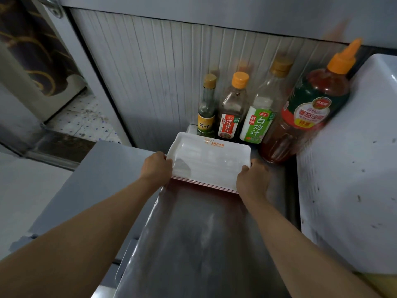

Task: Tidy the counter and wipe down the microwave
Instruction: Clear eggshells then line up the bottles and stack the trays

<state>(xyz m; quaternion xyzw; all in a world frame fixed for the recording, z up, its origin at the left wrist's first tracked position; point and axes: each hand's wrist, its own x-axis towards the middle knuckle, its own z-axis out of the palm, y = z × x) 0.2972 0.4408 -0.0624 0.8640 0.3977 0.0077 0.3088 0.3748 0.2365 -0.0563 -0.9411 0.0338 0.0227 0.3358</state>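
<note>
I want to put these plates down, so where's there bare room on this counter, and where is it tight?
Free: the steel counter nearer you, between the stack of white plates and your forearms. Crowded: behind the stack four sauce bottles line the ribbed wall, and the white appliance closes the right side, near the right hand. The left hand is at the counter's edge.

Bystander items, upper field:
- You have 4 bottles in a row at the back, against the ribbed wall panel (150, 72), all upright.
- L to R: small green-glass bottle (206, 112), yellow label, tan cap. Dark sauce bottle (232, 112), orange cap, red/white label, just beside it. Clear bottle (261, 117), green/white label, tan cap. Big red sauce bottle (309, 117), orange nozzle top, edges blurred.
- Far L, lower level: your view takes in the dotted floor (86, 119), pale w/ blue specks, grimy.
- Above it: dark patterned panel (32, 46) w/ gold swirls.
- Top edge: plain steel ledge (214, 9) over the wall panel.
</note>
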